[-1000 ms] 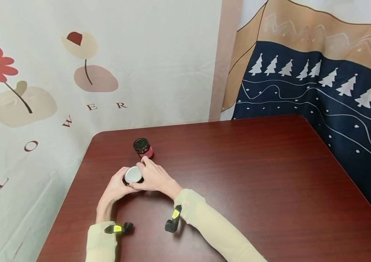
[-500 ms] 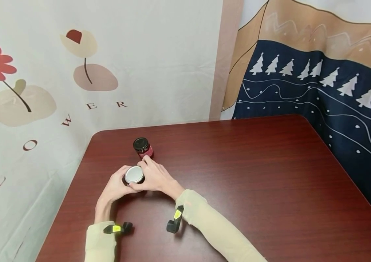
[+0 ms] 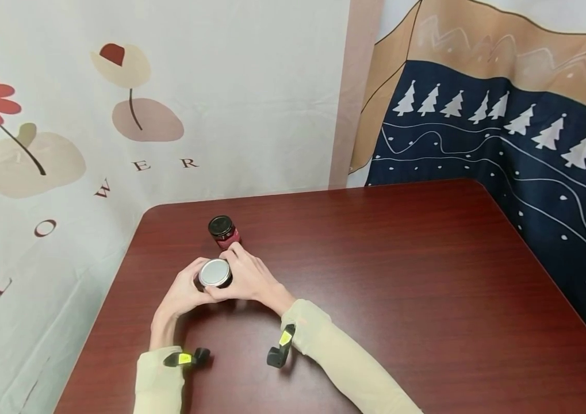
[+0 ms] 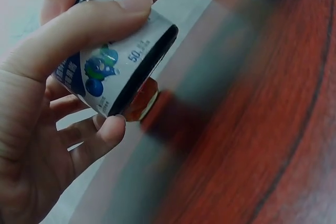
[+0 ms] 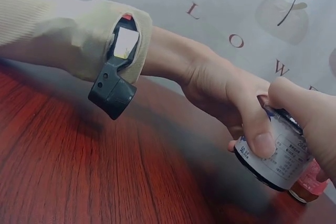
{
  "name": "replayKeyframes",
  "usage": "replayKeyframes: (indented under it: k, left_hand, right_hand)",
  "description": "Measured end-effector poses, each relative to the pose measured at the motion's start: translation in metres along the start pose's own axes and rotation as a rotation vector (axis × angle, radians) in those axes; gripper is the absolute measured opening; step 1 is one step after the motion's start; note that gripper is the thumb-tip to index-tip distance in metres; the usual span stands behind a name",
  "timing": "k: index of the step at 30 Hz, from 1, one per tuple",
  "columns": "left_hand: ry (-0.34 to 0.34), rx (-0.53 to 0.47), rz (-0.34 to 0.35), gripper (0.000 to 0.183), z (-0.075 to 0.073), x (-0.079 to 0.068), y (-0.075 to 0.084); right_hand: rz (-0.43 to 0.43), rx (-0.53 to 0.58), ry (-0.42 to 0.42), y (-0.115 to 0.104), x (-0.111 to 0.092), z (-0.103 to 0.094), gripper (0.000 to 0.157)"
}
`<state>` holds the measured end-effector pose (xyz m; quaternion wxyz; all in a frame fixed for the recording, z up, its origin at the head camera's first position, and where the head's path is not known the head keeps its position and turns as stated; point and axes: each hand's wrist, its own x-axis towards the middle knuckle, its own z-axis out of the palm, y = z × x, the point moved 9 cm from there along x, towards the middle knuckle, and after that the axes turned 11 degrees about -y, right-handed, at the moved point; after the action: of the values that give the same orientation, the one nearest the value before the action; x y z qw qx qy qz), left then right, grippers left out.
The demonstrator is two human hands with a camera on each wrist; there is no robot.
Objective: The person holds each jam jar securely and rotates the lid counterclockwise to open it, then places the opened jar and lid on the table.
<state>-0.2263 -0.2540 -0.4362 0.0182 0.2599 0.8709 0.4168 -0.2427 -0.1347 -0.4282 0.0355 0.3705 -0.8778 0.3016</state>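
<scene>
A small jar with a silver lid and a white label bearing blueberries is held between both hands, slightly tilted, its dark base raised over the table. My left hand grips its body from the left, thumb across the label in the left wrist view. From the right, my right hand holds it up by the lid, thumb in front and fingers behind. Just beyond the fingers stands a second jar, with a black lid and a red label; its lower part is partly hidden behind the right hand.
Both hands are over the left part of a reddish-brown wooden table. A white cloth with printed flowers hangs behind it, and a navy cloth with white trees hangs at the right. Each sleeve carries a black wrist mount.
The held jar has shifted a little to the right, and the right forearm with it. Both hands keep their hold. The black-lidded jar stays in its place while the head view drifts slightly.
</scene>
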Motion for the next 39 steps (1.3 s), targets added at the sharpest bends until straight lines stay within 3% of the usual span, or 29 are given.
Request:
replayKeyframes:
  k: [6, 12, 21, 24, 31, 39]
  left_hand:
    - [-0.01, -0.03, 0.033, 0.057, 0.003, 0.002, -0.018]
    - [0.007, -0.05, 0.046, 0.049, 0.002, 0.005, -0.011]
    - [0.012, -0.045, 0.048, 0.052, 0.004, 0.01, 0.0]
    - [0.01, -0.053, 0.052, 0.052, 0.005, 0.014, 0.009]
    - [-0.022, -0.073, 0.106, 0.05, 0.008, 0.021, 0.049]
    - [-0.036, -0.053, 0.157, 0.055, 0.012, 0.028, 0.063]
  right_hand:
    - [-0.001, 0.051, 0.049, 0.001, -0.004, -0.008, 0.051]
    - [0.009, 0.093, 0.074, 0.003, -0.008, -0.016, 0.054]
    - [0.008, 0.153, 0.099, 0.005, -0.015, -0.028, 0.051]
    - [0.0, 0.157, 0.122, 0.006, -0.018, -0.032, 0.049]
    - [0.004, 0.157, 0.153, 0.012, -0.025, -0.039, 0.049]
    - [0.01, 0.168, 0.171, 0.016, -0.033, -0.048, 0.052]
